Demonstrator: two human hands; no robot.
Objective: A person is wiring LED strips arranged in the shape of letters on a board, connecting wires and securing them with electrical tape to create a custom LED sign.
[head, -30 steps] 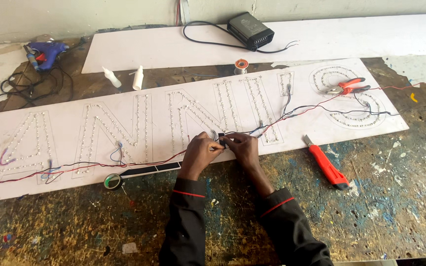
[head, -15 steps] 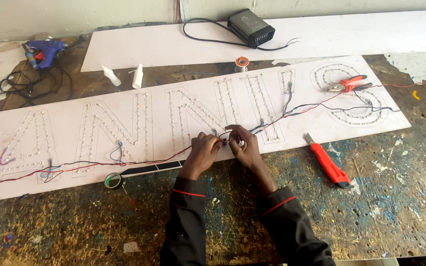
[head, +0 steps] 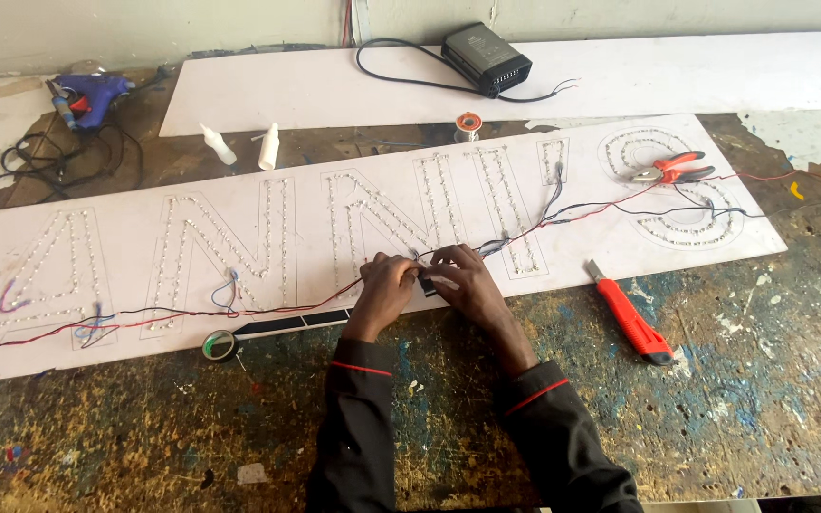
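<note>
1. Head view: the left hand (head: 384, 288) and the right hand (head: 463, 282) meet at the near edge of the white sign board (head: 239, 242), fingers pinched narrow on the joint in the red and black wires (head: 287, 309) and a short strip of black tape (head: 427, 285) between them
2. Against the earlier frames, the hands sit closer together and lower over the same spot; the right hand has rolled over the joint, which reads as the tape being wrapped tighter round the wires
3. The tape roll (head: 220, 345) with its long black tail lies just left of the left hand, in the same place as before
4. The red utility knife (head: 631, 316) on the tabletop (head: 715, 418) and the red pliers (head: 674, 168) on the board have not moved, nor has the blue glue gun (head: 92, 95)
</note>
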